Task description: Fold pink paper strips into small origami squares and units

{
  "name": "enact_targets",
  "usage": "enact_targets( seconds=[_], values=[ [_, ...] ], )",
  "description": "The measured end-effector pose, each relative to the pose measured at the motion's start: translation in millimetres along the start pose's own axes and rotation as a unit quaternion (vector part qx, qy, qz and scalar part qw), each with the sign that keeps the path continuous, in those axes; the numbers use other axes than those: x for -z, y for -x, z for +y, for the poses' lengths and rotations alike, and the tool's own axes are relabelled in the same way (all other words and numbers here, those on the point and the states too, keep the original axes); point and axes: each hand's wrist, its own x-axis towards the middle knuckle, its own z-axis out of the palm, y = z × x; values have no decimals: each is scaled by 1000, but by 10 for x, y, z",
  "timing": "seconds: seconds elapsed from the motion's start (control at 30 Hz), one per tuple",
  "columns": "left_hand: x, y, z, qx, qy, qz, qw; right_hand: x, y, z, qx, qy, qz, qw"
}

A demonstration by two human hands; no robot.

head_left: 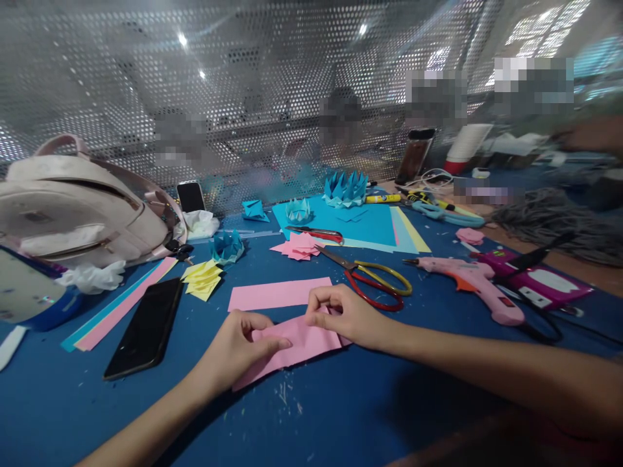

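Note:
A pink paper strip (pixel 296 347) lies on the blue table (pixel 341 415) in front of me. My left hand (pixel 238 347) presses its left part down with the thumb on top. My right hand (pixel 343 314) pinches the strip's upper right edge between thumb and fingers. A second pink strip (pixel 277 293) lies flat just behind it. Scissors (pixel 372 275) with red and yellow handles rest right of that strip, close to my right hand.
A black phone (pixel 146 327) and coloured strips (pixel 119 301) lie at left, by a pink backpack (pixel 78 207). A pink glue gun (pixel 474 279) is at right. Yellow folded papers (pixel 202 279), pink folded pieces (pixel 299 246), blue paper flowers (pixel 345 188) and cyan sheets (pixel 365 224) sit behind. A perforated metal screen (pixel 243 84) closes the back.

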Motion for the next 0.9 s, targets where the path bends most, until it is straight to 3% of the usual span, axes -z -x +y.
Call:
enact_targets(
  seconds=[0.47, 0.7, 0.9],
  values=[
    [-37, 9, 4, 8, 17, 9, 1000, -19, 11, 30, 15, -18, 13, 1000],
    [19, -15, -31, -9, -5, 11, 1000, -1, 17, 10, 31, 23, 25, 999],
    [82, -32, -34, -16, 39, -3, 999, 42, 5, 9, 43, 56, 17, 997]
  ],
)
